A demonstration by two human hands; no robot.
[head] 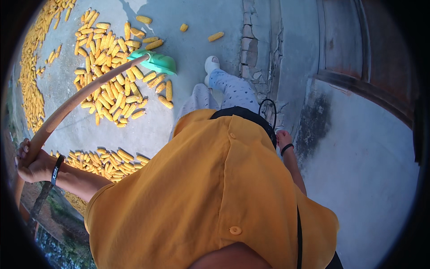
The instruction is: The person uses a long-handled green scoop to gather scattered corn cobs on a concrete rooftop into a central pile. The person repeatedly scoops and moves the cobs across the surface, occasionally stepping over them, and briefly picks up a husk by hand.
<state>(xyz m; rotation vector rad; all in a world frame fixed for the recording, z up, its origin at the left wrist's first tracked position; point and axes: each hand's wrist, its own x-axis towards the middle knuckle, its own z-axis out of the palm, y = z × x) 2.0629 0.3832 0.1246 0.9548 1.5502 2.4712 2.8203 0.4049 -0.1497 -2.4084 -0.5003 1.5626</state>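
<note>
My left hand [32,164] is wrapped around the long wooden handle [90,85] of a shovel, out at the far left of the view. The handle runs to a green shovel blade [155,63], which rests at the right edge of a pile of yellow corn cobs [107,94] on the concrete ground. Down at my right side, my right hand [284,138] hangs beside a black bag or pouch [247,115] at my waist. Its fingers are curled and partly hidden, so whether they hold anything is unclear.
More corn cobs are spread along the far left [32,87] and below the pile [111,163]. Two loose cobs, one a short piece [183,27], lie ahead of my feet. A cracked strip of broken paving [249,50] runs along my right, beside a stained wall [362,161] with a door [344,37].
</note>
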